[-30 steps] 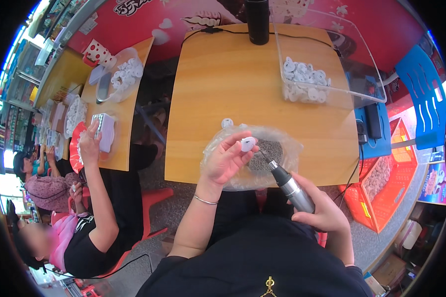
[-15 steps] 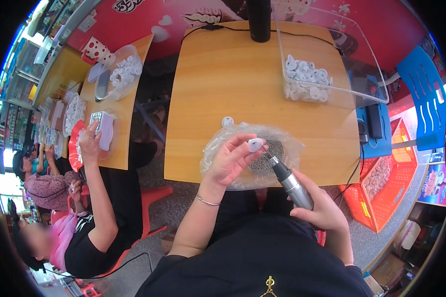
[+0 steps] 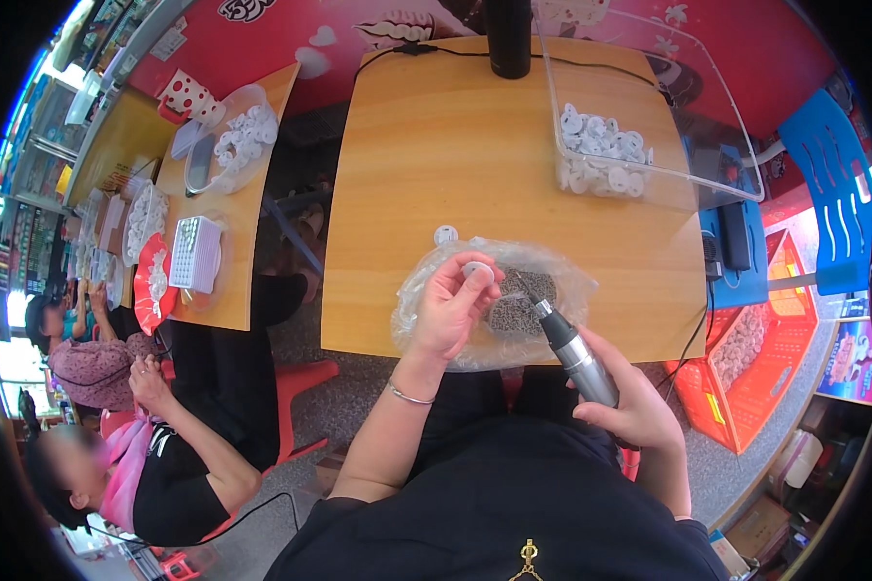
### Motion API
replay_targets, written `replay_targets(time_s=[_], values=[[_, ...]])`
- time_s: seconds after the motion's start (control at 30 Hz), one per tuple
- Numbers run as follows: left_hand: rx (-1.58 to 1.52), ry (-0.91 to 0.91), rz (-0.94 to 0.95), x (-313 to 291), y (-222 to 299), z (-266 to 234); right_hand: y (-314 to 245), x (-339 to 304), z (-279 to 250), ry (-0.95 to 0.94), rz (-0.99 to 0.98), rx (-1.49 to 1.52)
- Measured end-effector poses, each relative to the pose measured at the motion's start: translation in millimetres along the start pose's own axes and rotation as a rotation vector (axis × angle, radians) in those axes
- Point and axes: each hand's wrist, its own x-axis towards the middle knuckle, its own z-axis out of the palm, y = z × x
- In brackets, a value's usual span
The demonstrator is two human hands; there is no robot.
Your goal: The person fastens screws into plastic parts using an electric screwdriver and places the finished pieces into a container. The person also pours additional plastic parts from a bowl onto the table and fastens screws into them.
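Observation:
My left hand pinches a small white round plastic piece between thumb and fingertips. My right hand is wrapped round a silver and black electric screwdriver, its thin bit slanting up and left. The bit's tip is apart from the white piece, above a heap of small grey metal screws. Those screws lie in an opened clear plastic bag at the table's near edge. Just beyond the bag, another white round piece rests on the wooden table.
A clear bin with several white pieces stands far right, near a black cylinder. An orange crate sits on the floor at right. On the left, a co-worker sits beside another table holding a white tray.
My left hand has drawn the white piece slightly left and up, away from the screwdriver bit. The co-worker's raised hand has left the white tray and come back toward their body.

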Motion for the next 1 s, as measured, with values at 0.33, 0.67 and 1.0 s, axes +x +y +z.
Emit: replay_targets(time_s=[0.33,0.67,1.0], values=[[0.166,0.045,0.007,1,6,14,2,0,-2,-0.002,0.014,0.041],[0.171,0.011,0.099,4,4,14,-1,2,-4,-0.004,-0.001,0.056],[0.216,0.011,-0.055,-3,13,31,0,2,-7,0.035,-0.040,0.131]])
